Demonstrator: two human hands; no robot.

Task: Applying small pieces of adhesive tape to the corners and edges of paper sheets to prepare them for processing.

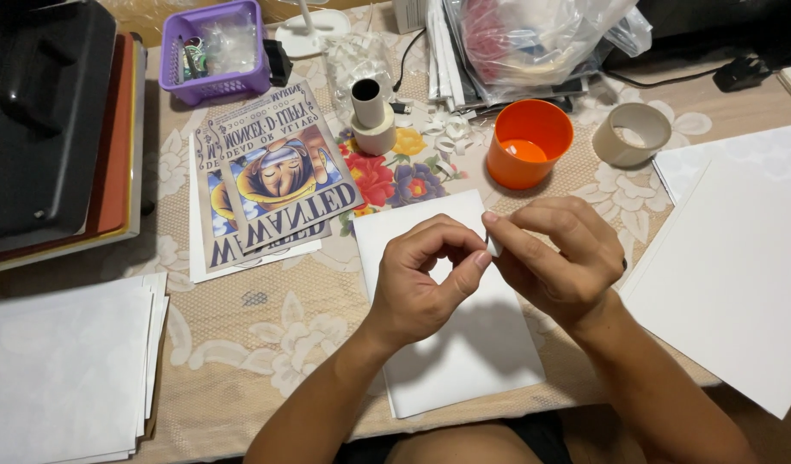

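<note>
Over the middle of the table, both hands meet above a white sheet [464, 344] that lies flat on the lace tablecloth [258, 318]. Pinched between them is a small white piece [493, 247], perhaps a bit of tape or paper; too little of it shows to tell which. The left hand [426, 279] curls into a loose ring, thumb and forefinger closing toward the piece from about eight o'clock. The right hand [559, 253] comes in from four o'clock, its fingertips [492, 219] pressed together on the top of the piece. So the piece sits right at the meeting point of the two grips, just above the sheet's right edge; whether it touches the sheet cannot be told.

At twelve o'clock from the hands stands an orange cup [529, 142], and at one o'clock a roll of pale tape [632, 133]. At eleven o'clock a cardboard tube [370, 112] stands upright on another tape roll, with small white scraps [447, 129] scattered beside it. Further round, at ten o'clock, lie printed posters [275, 185] with a cartoon figure, overlapping one another, and beyond them a purple basket [215, 51]. At three o'clock are large white sheets [731, 275], and at eight o'clock a stack of white paper [64, 361].
</note>
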